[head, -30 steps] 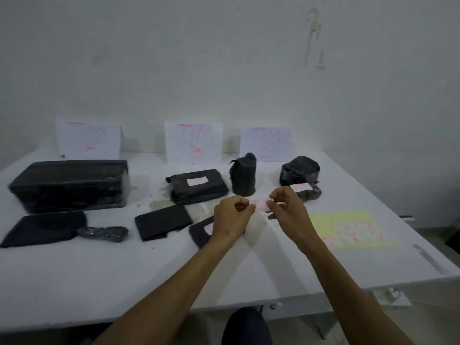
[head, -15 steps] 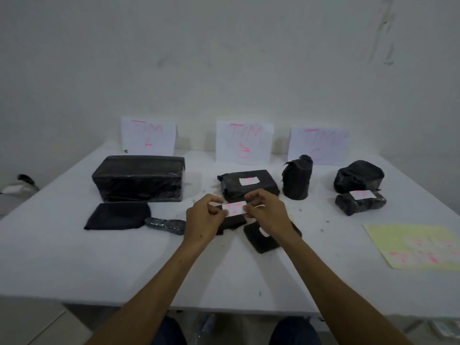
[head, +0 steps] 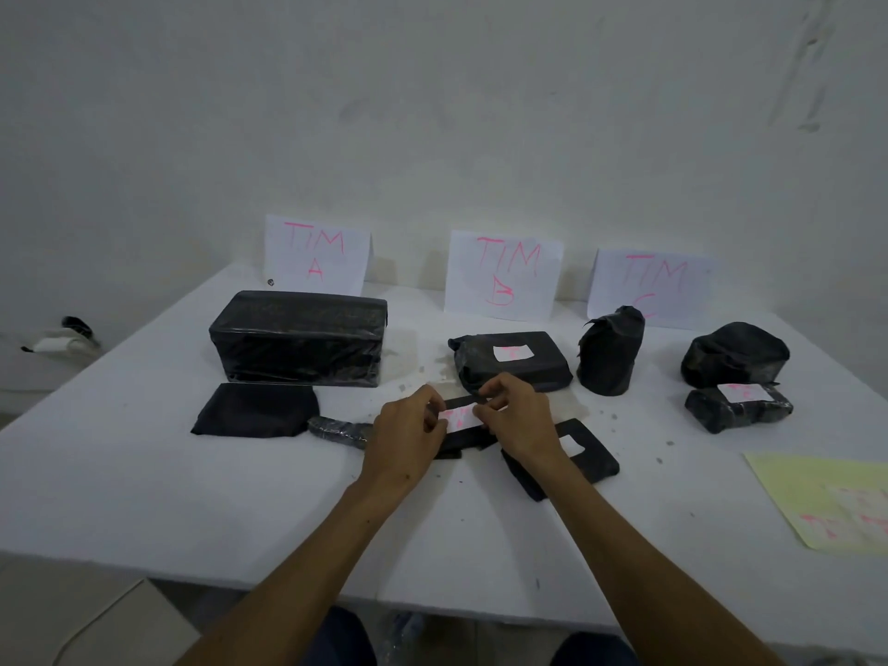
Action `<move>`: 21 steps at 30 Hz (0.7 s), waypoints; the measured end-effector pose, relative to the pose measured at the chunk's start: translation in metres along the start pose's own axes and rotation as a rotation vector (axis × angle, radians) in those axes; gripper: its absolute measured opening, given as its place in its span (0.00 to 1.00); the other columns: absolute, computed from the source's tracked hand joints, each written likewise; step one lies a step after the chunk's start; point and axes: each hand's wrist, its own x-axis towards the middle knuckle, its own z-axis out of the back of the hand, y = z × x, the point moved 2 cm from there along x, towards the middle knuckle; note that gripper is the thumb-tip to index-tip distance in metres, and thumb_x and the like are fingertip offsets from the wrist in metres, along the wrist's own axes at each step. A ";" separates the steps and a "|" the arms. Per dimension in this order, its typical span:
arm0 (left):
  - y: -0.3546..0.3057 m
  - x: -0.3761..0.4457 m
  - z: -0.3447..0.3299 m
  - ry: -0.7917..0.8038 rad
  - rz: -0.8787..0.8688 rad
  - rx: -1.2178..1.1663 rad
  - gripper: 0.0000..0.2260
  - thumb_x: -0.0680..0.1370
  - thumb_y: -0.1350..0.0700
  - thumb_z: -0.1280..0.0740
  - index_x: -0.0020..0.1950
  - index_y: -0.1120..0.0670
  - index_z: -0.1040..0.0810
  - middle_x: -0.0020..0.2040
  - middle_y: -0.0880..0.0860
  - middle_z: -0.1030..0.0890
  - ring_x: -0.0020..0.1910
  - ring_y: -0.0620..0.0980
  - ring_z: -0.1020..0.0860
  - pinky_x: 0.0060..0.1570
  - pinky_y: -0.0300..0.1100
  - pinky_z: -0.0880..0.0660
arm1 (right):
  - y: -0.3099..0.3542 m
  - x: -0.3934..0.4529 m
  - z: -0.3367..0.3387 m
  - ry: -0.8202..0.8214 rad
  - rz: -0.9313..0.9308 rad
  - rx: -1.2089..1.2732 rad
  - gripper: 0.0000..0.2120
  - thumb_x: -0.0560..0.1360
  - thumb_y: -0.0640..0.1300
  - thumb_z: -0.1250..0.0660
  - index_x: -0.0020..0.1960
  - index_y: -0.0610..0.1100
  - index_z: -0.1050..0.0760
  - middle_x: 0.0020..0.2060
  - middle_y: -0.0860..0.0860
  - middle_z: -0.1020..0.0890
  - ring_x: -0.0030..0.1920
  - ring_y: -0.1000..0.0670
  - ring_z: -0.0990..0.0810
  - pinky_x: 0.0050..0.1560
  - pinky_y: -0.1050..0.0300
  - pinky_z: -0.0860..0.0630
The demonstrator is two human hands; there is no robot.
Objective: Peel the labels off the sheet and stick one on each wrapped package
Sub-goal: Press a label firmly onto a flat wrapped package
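Note:
Both hands pinch a white label (head: 460, 417) with pink writing by its two ends: my left hand (head: 408, 435) on the left end, my right hand (head: 516, 418) on the right. The label sits just over a flat black package (head: 461, 442) at the table's middle. Three black packages carry white labels: a box (head: 511, 360), a flat one (head: 584, 456) under my right wrist, and a small one (head: 740, 406) at the right. The yellow label sheet (head: 817, 497) lies at the right edge.
A large black box (head: 298, 336), a flat dark pouch (head: 257, 411), a small dark roll (head: 339, 427), an upright black bundle (head: 610, 350) and a rounded one (head: 735, 353) bear no visible label. Three paper signs (head: 502, 276) lean on the wall. The white table (head: 144, 497) ends near me.
Both hands carried the label leftward and down, from near the right packages to just above the flat black package in the middle. The head turned left too.

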 end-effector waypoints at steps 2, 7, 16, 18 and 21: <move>0.001 0.003 -0.001 -0.002 -0.001 0.024 0.06 0.75 0.56 0.28 0.47 0.49 0.24 0.34 0.45 0.20 0.35 0.44 0.21 0.39 0.48 0.20 | -0.001 0.001 -0.002 0.005 -0.005 -0.003 0.09 0.74 0.43 0.26 0.51 0.47 0.23 0.36 0.53 0.18 0.38 0.56 0.19 0.45 0.60 0.20; 0.003 0.007 -0.004 0.014 -0.009 0.072 0.07 0.75 0.57 0.28 0.47 0.50 0.24 0.34 0.45 0.21 0.35 0.45 0.22 0.39 0.48 0.21 | 0.000 0.003 -0.004 0.007 -0.006 -0.049 0.08 0.74 0.44 0.26 0.49 0.47 0.23 0.34 0.56 0.21 0.38 0.59 0.23 0.40 0.66 0.28; 0.000 0.015 -0.009 0.087 -0.030 0.208 0.05 0.76 0.58 0.29 0.49 0.53 0.23 0.40 0.49 0.21 0.40 0.48 0.23 0.42 0.46 0.22 | 0.001 0.004 -0.013 -0.003 0.018 -0.166 0.07 0.74 0.45 0.27 0.50 0.47 0.23 0.37 0.52 0.17 0.40 0.52 0.19 0.49 0.53 0.20; 0.000 0.016 -0.009 0.078 -0.016 0.214 0.05 0.76 0.57 0.28 0.49 0.53 0.23 0.40 0.49 0.21 0.40 0.48 0.23 0.42 0.46 0.22 | 0.002 0.004 -0.015 -0.006 0.027 -0.189 0.07 0.75 0.44 0.27 0.51 0.46 0.23 0.38 0.51 0.17 0.40 0.51 0.19 0.49 0.53 0.20; 0.000 0.016 -0.008 0.074 -0.005 0.250 0.05 0.76 0.56 0.29 0.48 0.53 0.24 0.41 0.50 0.22 0.40 0.48 0.24 0.42 0.45 0.23 | 0.003 0.003 -0.017 0.005 0.030 -0.221 0.08 0.76 0.44 0.28 0.52 0.45 0.23 0.40 0.49 0.17 0.40 0.51 0.19 0.49 0.54 0.20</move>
